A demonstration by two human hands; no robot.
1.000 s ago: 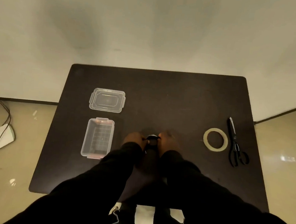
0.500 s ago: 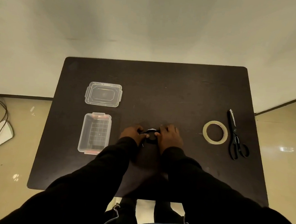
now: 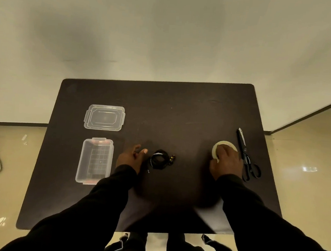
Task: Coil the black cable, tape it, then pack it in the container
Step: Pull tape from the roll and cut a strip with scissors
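Black sleeves fill the lower frame, cutting off the near edge of the dark tabletop point(image 3: 181, 110). At centre, the coiled black cable point(image 3: 159, 160) lies on the tabletop, its plug ends dim against the dark surface. The left hand point(image 3: 130, 159) rests just left of it, fingers loosely spread, thumb tip close to the coil; contact is unclear. At centre right, the right hand point(image 3: 226, 161) covers the tape roll point(image 3: 221, 145), fingers curled over its ring and hiding most of it. Black scissors point(image 3: 245, 156) lie just right of that hand. Centre left stands the open clear container point(image 3: 94, 160), well apart from the cable, with its lid point(image 3: 104, 117) beyond it.
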